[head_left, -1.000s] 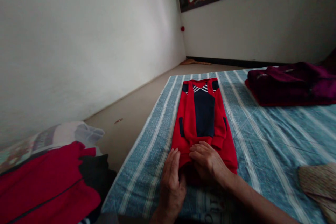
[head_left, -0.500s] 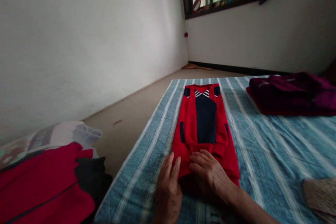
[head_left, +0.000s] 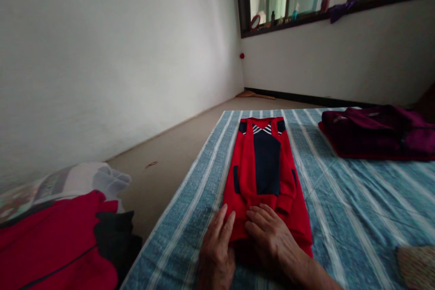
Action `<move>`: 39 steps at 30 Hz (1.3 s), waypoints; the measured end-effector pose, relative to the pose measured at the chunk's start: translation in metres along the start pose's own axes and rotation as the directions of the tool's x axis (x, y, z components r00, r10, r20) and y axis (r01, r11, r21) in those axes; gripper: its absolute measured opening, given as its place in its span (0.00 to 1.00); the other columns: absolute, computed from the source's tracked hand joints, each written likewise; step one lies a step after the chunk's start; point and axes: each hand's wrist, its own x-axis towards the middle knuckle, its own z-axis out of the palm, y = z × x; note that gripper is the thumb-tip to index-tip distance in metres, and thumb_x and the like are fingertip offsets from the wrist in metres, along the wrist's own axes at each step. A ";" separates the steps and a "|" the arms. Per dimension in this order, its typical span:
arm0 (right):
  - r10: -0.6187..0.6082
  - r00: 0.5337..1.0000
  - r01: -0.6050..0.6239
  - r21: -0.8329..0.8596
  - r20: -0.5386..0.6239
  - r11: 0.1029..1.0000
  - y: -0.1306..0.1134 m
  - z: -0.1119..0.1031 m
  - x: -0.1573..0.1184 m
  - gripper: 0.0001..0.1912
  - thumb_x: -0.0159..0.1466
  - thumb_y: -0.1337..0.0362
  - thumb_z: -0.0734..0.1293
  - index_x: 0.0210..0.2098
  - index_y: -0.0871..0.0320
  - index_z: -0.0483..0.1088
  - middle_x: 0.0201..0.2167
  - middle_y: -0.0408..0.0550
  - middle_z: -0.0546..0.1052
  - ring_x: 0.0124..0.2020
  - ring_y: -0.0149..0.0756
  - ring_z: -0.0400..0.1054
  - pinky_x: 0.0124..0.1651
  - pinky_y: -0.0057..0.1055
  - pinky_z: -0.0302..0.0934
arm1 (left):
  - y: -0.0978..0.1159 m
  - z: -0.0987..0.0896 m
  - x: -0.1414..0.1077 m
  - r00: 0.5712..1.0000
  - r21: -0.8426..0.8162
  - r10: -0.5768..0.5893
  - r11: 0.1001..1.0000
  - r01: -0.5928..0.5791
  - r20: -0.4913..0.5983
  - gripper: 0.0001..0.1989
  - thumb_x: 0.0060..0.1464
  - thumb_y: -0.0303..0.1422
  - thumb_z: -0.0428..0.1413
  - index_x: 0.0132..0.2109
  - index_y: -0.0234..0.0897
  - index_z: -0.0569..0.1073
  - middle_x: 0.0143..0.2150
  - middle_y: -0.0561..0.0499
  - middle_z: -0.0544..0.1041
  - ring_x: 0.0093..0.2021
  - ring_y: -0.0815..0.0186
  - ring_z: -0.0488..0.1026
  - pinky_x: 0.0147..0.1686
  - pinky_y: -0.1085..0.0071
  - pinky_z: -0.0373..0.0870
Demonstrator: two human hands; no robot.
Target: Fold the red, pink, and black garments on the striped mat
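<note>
- Resting on the near L edge of the red-and-navy top (head_left: 267,167), L hand (head_left: 217,247) has straight fingers, slightly apart, not clamped.
- R hand (head_left: 272,238): fingers close tog. on top nr the hem (head_left: 239,236); thumb hidden, so can't tell if it pinches.
- Top lies flat, a long narrow shape on the striped sheet (head_left: 190,217), sleeves (head_left: 249,167) laid down its front.
- Handling, prob.: light, soft, floppy, not fragile; loose sleeves may slide out of line.
- Best hold, IMO: both side edges nr hem, thumbs under, all layers tog.
- Farther R: purple clothes (head_left: 374,131), well apart.
</note>
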 end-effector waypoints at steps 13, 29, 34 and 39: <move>-0.007 1.000 0.007 -0.028 -0.001 1.000 -0.002 -0.003 0.000 0.11 0.65 0.72 0.57 0.39 0.57 0.69 0.47 0.52 0.74 0.52 0.42 0.66 0.58 0.46 0.56 | -0.005 0.001 -0.001 0.998 0.001 0.059 0.998 -0.059 -0.033 0.31 0.55 0.16 0.41 0.64 0.38 0.60 0.59 0.44 0.70 0.57 0.63 0.69 0.54 0.66 0.71; -0.017 0.997 -0.009 -0.348 -0.070 0.938 0.002 -0.049 -0.059 0.17 0.63 0.65 0.60 0.50 0.63 0.66 0.50 0.60 0.73 0.55 0.52 0.65 0.51 0.48 0.64 | -0.008 -0.002 -0.001 0.996 -0.004 0.085 0.996 -0.085 -0.003 0.34 0.54 0.17 0.41 0.66 0.43 0.57 0.59 0.47 0.70 0.57 0.64 0.69 0.54 0.67 0.71; 0.003 0.995 -0.039 -0.355 -0.101 0.934 0.006 -0.049 -0.077 0.19 0.62 0.73 0.58 0.52 0.63 0.66 0.54 0.60 0.71 0.61 0.49 0.58 0.53 0.46 0.64 | -0.006 -0.002 -0.001 0.996 0.013 0.078 0.997 -0.079 0.050 0.32 0.53 0.16 0.40 0.61 0.41 0.65 0.61 0.45 0.67 0.61 0.61 0.64 0.57 0.64 0.67; 0.025 0.997 -0.049 -0.372 -0.070 0.927 0.004 -0.047 -0.080 0.24 0.61 0.75 0.54 0.56 0.63 0.65 0.58 0.62 0.67 0.64 0.51 0.52 0.53 0.48 0.64 | -0.005 -0.005 0.006 0.984 0.039 0.159 0.986 -0.162 0.076 0.31 0.52 0.15 0.39 0.59 0.38 0.67 0.61 0.47 0.67 0.65 0.59 0.58 0.59 0.60 0.65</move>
